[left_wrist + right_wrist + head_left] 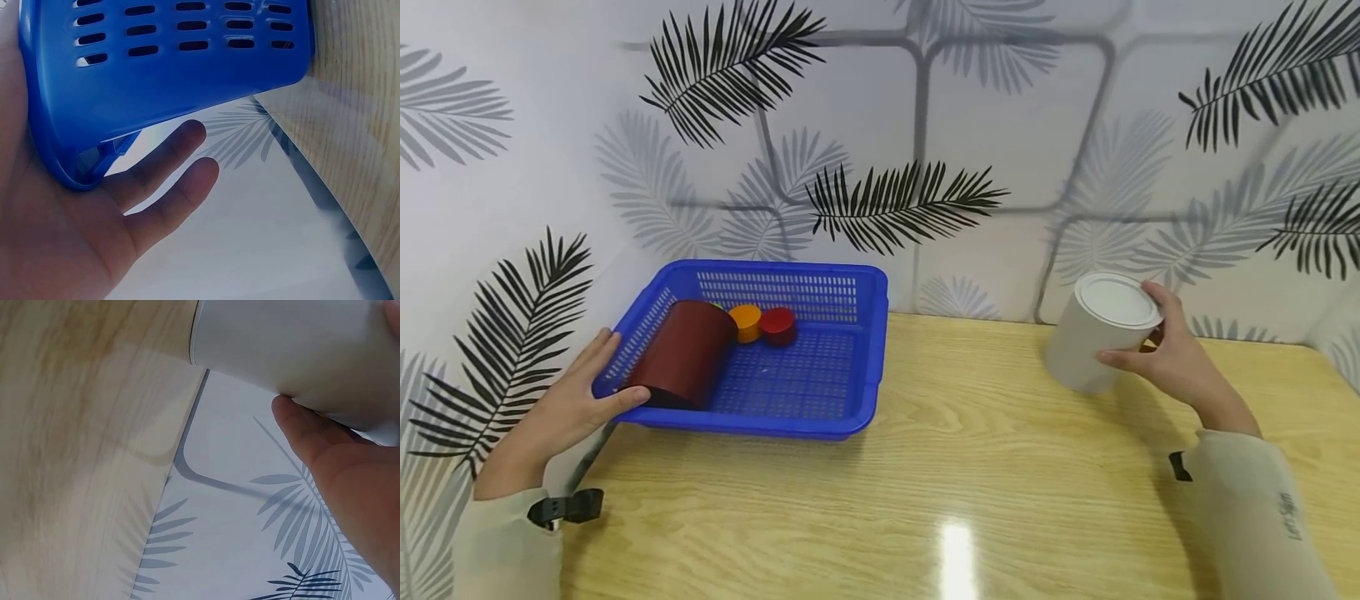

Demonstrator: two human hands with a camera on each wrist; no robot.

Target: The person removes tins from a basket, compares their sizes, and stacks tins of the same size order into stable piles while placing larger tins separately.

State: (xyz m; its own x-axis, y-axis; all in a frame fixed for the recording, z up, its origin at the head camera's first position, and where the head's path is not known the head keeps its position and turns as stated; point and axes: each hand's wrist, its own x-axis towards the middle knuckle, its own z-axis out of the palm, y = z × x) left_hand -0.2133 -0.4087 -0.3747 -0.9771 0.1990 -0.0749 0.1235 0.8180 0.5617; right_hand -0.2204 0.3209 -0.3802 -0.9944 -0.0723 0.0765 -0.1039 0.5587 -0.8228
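On the left in the head view, my left hand (565, 404) holds the left rim of a blue plastic basket (868, 358), its thumb reaching over the edge. The left wrist view has two fingers (172, 197) stretched out below the basket's slotted wall (169, 81). Inside the basket a dark red cylinder (688, 350) lies on its side, beside an orange round piece (747, 323) and a red round piece (778, 327). Far to the right, my right hand (1176, 362) grips a white lidded canister (1086, 346) around its upper side. The canister's base looks close to the tabletop; contact is unclear.
The light wood table (925, 467) runs back to a wall (865, 108) printed with palm leaves. A gap of bare wood separates basket and canister. A sliver of something green (718, 306) peeks out behind the dark red cylinder.
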